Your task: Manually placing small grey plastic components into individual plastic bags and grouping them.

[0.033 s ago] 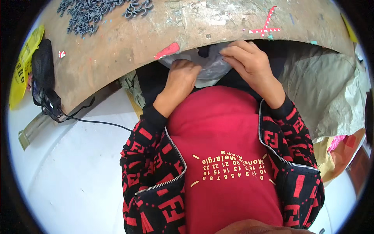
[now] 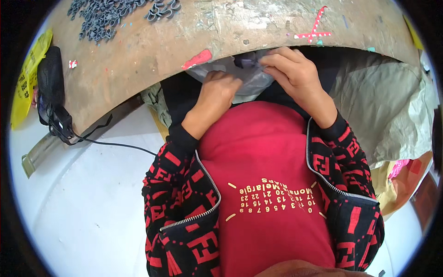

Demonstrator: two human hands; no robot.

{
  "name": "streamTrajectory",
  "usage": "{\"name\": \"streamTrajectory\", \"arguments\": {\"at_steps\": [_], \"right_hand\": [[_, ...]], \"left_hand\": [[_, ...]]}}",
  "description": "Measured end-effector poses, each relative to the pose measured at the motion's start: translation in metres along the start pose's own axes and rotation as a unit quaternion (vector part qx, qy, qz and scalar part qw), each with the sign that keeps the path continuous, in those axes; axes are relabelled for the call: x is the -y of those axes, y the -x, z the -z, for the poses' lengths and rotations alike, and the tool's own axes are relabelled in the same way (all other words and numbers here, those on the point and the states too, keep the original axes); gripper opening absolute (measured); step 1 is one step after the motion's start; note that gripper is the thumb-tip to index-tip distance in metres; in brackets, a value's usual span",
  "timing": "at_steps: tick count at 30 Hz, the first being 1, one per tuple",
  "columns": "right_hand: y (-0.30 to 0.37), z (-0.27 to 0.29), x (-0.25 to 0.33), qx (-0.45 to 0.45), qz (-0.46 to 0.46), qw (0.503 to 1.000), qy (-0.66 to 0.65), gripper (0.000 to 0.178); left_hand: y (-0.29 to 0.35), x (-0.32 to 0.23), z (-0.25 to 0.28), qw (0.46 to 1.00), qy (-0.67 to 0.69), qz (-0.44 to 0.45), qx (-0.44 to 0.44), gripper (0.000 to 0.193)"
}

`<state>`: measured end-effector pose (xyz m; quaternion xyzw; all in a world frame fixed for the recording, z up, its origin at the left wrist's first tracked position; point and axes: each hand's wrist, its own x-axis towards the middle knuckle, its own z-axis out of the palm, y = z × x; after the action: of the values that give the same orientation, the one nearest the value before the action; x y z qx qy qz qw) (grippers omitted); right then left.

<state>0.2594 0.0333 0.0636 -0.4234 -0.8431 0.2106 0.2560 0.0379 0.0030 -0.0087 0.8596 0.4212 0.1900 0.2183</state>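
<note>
A thin, translucent whitish plastic bag lies over my lap, just below the near edge of the wooden table. My left hand is closed at the bag's left side, its fingertips curled away from view. On the other side, my right hand pinches the bag's right rim between thumb and fingers. Between the two hands the bag gapes a little, and a dark purplish patch shows there. What that patch is I cannot make out. The tabletop hides the far part of the bag.
Several grey curved pieces are heaped at the table's far left. Crossed red patterned tape and a red patch mark the tabletop. A black mesh pouch with a cable hangs at the left edge. A large grey-green sack stands right.
My left hand has shifted slightly to the right. The dark patch in the bag's gap looks more purple and a little wider. My right hand has barely moved.
</note>
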Motion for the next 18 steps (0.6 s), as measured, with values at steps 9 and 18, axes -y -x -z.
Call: {"name": "streamTrajectory", "arguments": {"at_steps": [9, 18], "right_hand": [[-0.034, 0.055, 0.007, -0.061, 0.039, 0.997, -0.039, 0.017], [-0.107, 0.046, -0.075, -0.2, -0.054, 0.978, 0.005, 0.029]], "left_hand": [[0.0, -0.01, 0.002, 0.999, -0.001, -0.033, 0.022, 0.022], [0.005, -0.022, 0.028, 0.996, 0.084, 0.008, 0.007, 0.026]]}}
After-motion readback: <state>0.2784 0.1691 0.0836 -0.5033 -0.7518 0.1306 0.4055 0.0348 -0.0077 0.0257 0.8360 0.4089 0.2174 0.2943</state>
